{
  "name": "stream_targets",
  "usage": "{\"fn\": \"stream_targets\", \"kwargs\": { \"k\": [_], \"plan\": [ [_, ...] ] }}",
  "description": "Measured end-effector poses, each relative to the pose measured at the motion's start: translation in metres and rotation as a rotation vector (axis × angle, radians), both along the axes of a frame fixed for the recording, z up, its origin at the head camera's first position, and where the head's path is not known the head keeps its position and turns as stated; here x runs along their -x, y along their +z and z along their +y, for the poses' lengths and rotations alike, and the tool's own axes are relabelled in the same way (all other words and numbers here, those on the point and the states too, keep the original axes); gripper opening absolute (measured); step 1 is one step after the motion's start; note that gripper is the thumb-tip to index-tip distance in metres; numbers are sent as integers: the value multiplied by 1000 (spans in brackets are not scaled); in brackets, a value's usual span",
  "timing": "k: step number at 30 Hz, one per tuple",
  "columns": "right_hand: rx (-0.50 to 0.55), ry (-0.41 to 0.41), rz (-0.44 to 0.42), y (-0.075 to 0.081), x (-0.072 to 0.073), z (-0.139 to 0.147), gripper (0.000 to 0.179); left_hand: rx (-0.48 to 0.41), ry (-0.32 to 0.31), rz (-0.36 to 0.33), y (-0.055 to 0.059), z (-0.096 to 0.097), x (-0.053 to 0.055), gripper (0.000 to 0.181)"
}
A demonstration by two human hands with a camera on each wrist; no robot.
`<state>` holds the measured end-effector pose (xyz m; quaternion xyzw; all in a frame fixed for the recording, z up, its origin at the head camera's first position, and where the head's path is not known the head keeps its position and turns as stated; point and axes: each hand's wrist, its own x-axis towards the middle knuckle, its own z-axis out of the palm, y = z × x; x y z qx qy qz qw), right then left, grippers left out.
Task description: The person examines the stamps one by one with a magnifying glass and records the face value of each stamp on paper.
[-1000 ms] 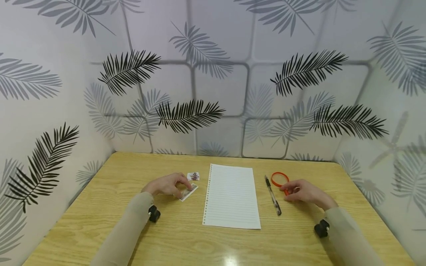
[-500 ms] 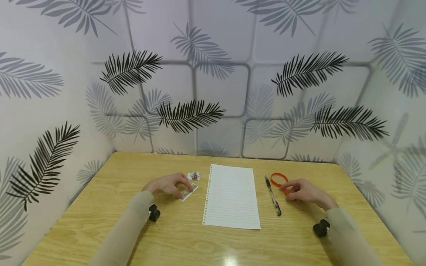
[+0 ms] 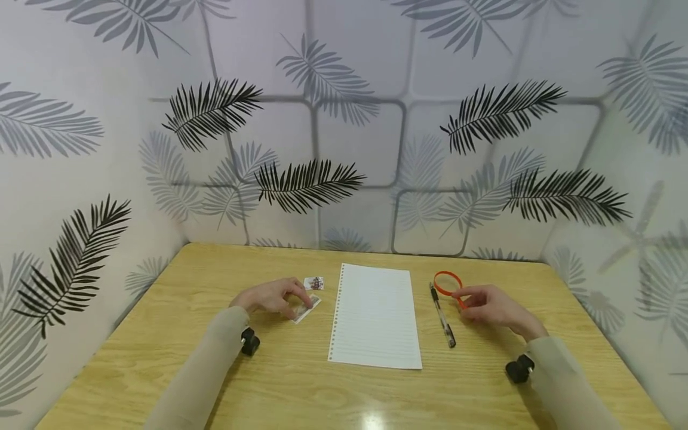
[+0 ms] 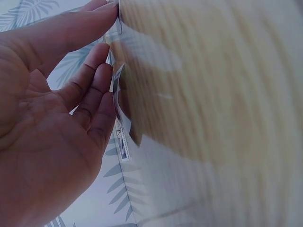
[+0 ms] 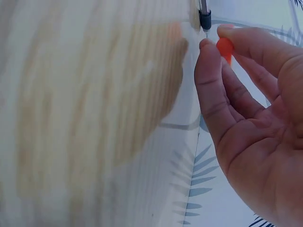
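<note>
My right hand (image 3: 491, 307) pinches the handle of a red-rimmed magnifying glass (image 3: 436, 280) between thumb and fingers. The round frame points away and to the left, overlapping the tip end of a black-gripped pen (image 3: 442, 316). In the right wrist view, the handle's rounded orange end (image 5: 225, 46) shows between the fingertips. On the left, my left hand (image 3: 274, 297) rests its fingertips on a small stamp-like picture card (image 3: 312, 306), which its fingers partly cover. Just beyond lies a second small picture card (image 3: 314, 283). The left wrist view shows the nearer card (image 4: 124, 101) slightly curled beside relaxed fingers.
A lined sheet of loose-leaf paper (image 3: 376, 316) with punched holes along its left edge lies between the hands. All of it sits on a wooden table (image 3: 301, 388). Behind and at the sides stand walls (image 3: 365, 149) with a leaf pattern.
My right hand has shifted the magnifying glass slightly left and away, so its round frame has come to overlap the pen. The left hand and its card have stayed put.
</note>
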<state>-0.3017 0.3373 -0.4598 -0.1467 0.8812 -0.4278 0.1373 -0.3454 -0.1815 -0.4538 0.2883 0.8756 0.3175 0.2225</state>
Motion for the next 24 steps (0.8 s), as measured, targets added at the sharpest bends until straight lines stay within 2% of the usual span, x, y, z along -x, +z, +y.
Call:
{"fn": "stream_targets", "kwargs": {
  "k": [7, 16, 20, 24],
  "plan": [
    [-47, -23, 61, 2, 1, -8, 45, -1, 16, -9, 0, 0, -1, 34],
    [74, -41, 53, 4, -1, -17, 45, -11, 17, -23, 0, 1, 3, 36],
    [69, -33, 71, 6, -1, -26, 41, -2, 0, -13, -2, 0, 1, 35],
    [45, -46, 82, 10, 1, -37, 38, -18, 10, 0, -2, -1, 0, 33]
  ]
}}
